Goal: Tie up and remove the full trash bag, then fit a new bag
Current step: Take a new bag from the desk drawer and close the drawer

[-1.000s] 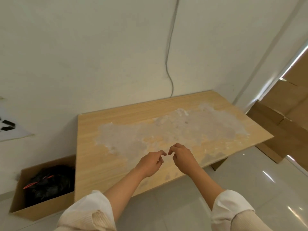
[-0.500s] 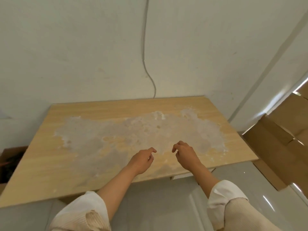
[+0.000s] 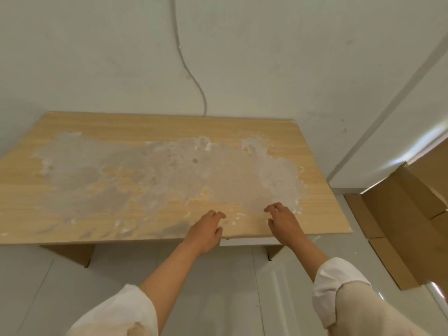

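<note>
The white wall [image 3: 266,57] fills the upper field, with a thin grey cable [image 3: 191,76] running down it to the rear edge of the table. The wooden table [image 3: 150,124] stands against the wall; a large pale grey-white patch [image 3: 169,173] covers most of its top. The glossy white floor [image 3: 218,287] lies below, and brown cardboard boxes [image 3: 407,226] stand at the right, beside the table. Two forearms with rolled-up white sleeves [image 3: 337,284] reach forward. The left hand [image 3: 206,232] is over the near table edge, palm down, fingers loosely curled and slightly apart, holding nothing. The right hand [image 3: 283,224] is just beside it, apart from it, fingers likewise loosely curled, holding nothing. Contact with the tabletop cannot be determined. The trash bag is outside the field of view.
</note>
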Tool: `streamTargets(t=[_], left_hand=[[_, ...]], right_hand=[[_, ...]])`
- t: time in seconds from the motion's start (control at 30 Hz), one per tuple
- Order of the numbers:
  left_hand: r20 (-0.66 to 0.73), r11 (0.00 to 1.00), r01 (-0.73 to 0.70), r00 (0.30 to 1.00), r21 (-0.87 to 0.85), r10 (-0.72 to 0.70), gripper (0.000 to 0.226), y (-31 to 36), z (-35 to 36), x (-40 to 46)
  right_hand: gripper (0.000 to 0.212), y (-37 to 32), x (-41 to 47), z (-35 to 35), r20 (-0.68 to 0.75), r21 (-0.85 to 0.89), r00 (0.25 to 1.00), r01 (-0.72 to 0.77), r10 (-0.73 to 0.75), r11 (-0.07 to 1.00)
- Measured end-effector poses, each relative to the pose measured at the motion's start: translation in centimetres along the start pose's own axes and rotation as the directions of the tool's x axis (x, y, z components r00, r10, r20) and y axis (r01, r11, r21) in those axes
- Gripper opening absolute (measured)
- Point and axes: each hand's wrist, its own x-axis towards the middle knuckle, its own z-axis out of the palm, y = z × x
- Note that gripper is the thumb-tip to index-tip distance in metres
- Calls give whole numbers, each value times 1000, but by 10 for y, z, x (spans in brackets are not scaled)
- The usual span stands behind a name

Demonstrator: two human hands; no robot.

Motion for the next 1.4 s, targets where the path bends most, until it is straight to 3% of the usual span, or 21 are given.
streamTargets(t=[0.1,0.2,0.3,0.4,0.5,0.63,0.8,0.97,1.1,1.4], left_hand=[[-33,999,0,999,46,2,45,4,35,22],[-50,980,26,999,198,-16,53,-3,66,34],[-125,934,13,992,357,34,69,-24,91,34],[-292,880,-8,942,475,166,72,-39,106,35],[-424,850,15,871,527,248,65,-48,118,42],[-591,842,52,735,537,332,58,-55,134,52],[-725,842,110,575,529,380,49,-52,145,62],[-786,829,173,463,533,409,61,-54,151,64],[-820,848,205,439,489,367,53,-49,155,58],[-835,852,209,405,480,372,47,-46,158,60]], right_hand=[[48,38,13,22,25,-4,1000,-3,3,1000],[57,59,16,48,71,-14,997,15,-14,1000],[75,65,11,73,-64,-60,996,58,-62,996],[68,66,11,90,-230,-122,970,58,-85,991],[58,66,13,105,-465,-135,879,45,-104,990],[49,72,25,122,-713,-141,672,142,-200,980],[41,76,36,132,-846,-192,473,161,-246,968],[32,77,40,140,-920,-200,311,147,-237,969],[34,77,42,143,-944,-203,238,122,-227,972],[29,79,49,144,-956,-239,147,102,-252,966]])
